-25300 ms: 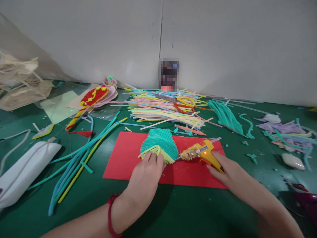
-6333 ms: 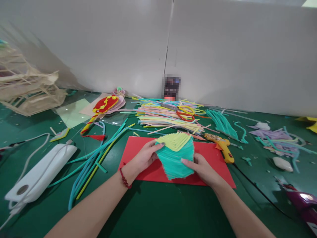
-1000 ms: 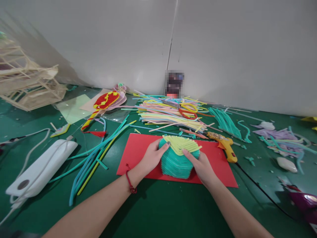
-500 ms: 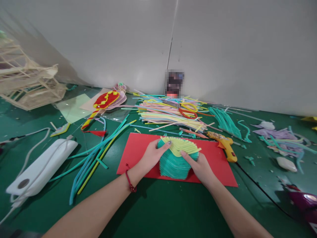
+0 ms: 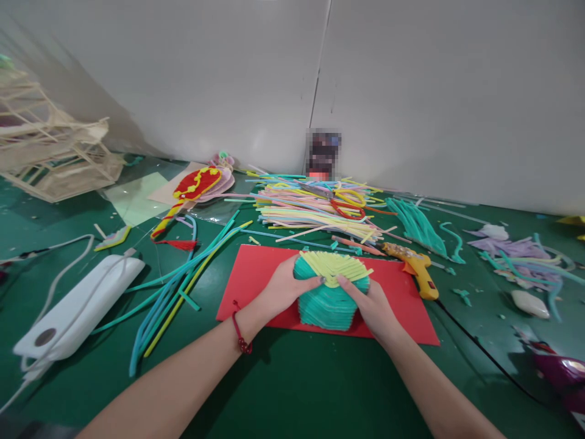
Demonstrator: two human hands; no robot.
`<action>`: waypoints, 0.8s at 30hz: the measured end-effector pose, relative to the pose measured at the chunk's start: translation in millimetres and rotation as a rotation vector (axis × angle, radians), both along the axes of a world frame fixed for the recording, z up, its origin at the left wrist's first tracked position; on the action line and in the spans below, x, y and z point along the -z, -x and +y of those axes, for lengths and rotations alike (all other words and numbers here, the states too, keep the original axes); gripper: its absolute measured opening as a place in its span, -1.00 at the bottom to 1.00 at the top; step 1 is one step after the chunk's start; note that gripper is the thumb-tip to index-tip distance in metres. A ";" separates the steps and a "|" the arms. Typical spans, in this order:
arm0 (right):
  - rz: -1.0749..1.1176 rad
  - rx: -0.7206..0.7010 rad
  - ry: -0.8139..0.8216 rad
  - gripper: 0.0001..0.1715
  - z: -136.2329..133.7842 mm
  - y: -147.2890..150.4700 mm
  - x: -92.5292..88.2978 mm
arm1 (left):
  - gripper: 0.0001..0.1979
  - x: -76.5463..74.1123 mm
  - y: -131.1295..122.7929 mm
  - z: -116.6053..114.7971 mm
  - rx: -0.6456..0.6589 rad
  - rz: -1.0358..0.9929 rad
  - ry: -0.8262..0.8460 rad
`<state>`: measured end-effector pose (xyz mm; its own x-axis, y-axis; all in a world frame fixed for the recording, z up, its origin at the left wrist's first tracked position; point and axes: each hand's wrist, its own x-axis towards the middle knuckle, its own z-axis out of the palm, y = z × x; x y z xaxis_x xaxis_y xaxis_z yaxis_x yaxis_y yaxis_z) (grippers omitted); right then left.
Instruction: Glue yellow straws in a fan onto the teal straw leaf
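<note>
Between my hands is a pipe-cleaner piece (image 5: 326, 305), teal in ribbed rows with a fan of yellow strips across its top. My left hand (image 5: 284, 285) grips its left side, with the thumb laid over the yellow part. On the opposite side my right hand (image 5: 372, 303) holds it, thumb pressed near the middle where the yellow strips meet. The other fingers are largely hidden behind the piece. Beneath it lies a red board (image 5: 249, 277) on the green table.
Loose pipe cleaners (image 5: 311, 213) lie behind the board, with scissors (image 5: 347, 207) on top. A yellow glue gun (image 5: 418, 271) rests at the board's right edge. To the left are a white power strip (image 5: 82, 308) and a red fan-shaped ornament (image 5: 196, 184).
My left thumb has slid right toward the middle of the yellow strips. The piece has shifted slightly right and turned a little in my hands.
</note>
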<state>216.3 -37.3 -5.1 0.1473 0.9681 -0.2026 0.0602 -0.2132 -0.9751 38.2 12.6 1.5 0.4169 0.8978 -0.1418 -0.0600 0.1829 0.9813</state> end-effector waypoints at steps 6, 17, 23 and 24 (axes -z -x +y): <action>0.012 0.014 -0.003 -0.48 0.0 0.4 0.3 | -0.54 -0.9 0.5 0.7 0.018 0.016 -0.026; 0.016 0.013 -0.021 -0.50 1.4 -2.7 4.5 | -0.71 -0.2 2.5 1.9 -0.167 0.077 -0.101; 0.111 0.039 0.040 -0.49 7.0 -11.6 2.2 | -0.76 -0.6 13.9 13.9 -0.257 0.305 -0.222; 0.092 0.055 0.039 -0.48 8.1 -13.4 2.0 | -0.78 -0.3 15.3 15.5 -0.253 0.325 -0.231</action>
